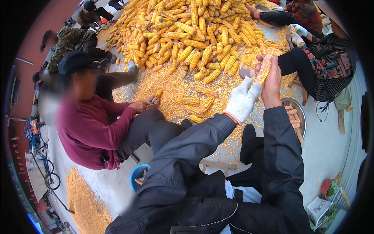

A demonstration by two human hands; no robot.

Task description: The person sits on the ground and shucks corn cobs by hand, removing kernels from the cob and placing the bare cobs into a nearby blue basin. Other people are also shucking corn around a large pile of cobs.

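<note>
My right hand (271, 83), bare, grips a corn cob (265, 70) whose near side is mostly stripped, with a short strip of yellow kernels left on it. In a white knitted glove, my left hand (243, 99) presses its thumb and fingers on the lower end of that same cob. Beneath and beyond both hands, loose corn kernels (163, 84) cover the ground. Several partly shelled ears (207, 104) lie on them, left of my glove. Farther off rises a large heap of yellow corn ears (187, 38).
A metal basin (304, 120) holding bare cobs stands at my right. At my left sit a person in a maroon top (93, 131) and a blue bucket (136, 172) with cobs. A person in a patterned top (327, 64) sits to the right; others surround the heap. Another kernel pile (84, 201) lies lower left.
</note>
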